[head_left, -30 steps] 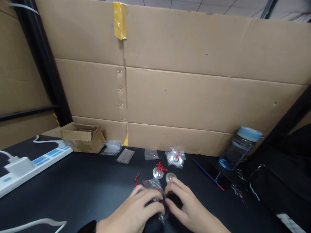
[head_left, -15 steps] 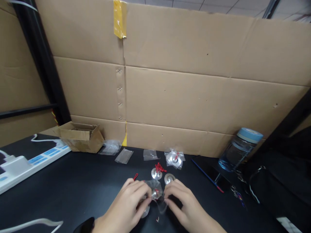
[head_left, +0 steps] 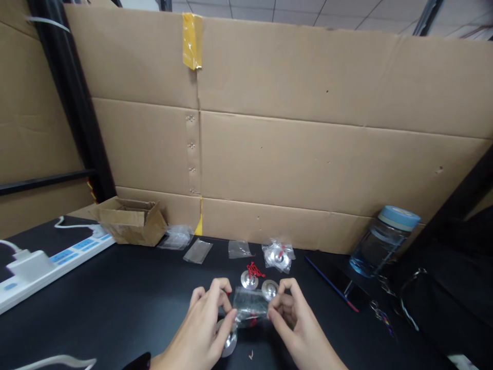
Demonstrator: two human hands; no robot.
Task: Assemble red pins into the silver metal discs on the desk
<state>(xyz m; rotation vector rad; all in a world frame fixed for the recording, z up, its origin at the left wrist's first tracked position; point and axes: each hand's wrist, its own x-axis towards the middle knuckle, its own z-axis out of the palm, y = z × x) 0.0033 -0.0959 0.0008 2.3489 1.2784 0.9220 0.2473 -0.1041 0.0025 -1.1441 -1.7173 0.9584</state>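
Observation:
My left hand (head_left: 206, 324) and my right hand (head_left: 296, 321) pinch the two ends of a small clear plastic bag (head_left: 251, 307), stretched between them above the black table (head_left: 115, 303). Something red shows inside the bag. A shiny metal disc (head_left: 228, 343) lies under my left fingers. Just beyond the bag sit a silver disc with a red cord (head_left: 250, 277) and a second silver disc (head_left: 269, 289). A filled clear bag with discs (head_left: 277, 255) lies farther back.
Empty clear bags (head_left: 198, 251) lie near the cardboard wall (head_left: 308, 154). A small open cardboard box (head_left: 129, 221) and a white power strip (head_left: 42, 264) are at the left. A blue-lidded water bottle (head_left: 383, 241), a dark phone (head_left: 335, 277) and a black bag (head_left: 454, 288) are at the right.
Both hands have lifted the clear bag off the table and pulled it flat between them. A metal disc now shows beneath my left hand.

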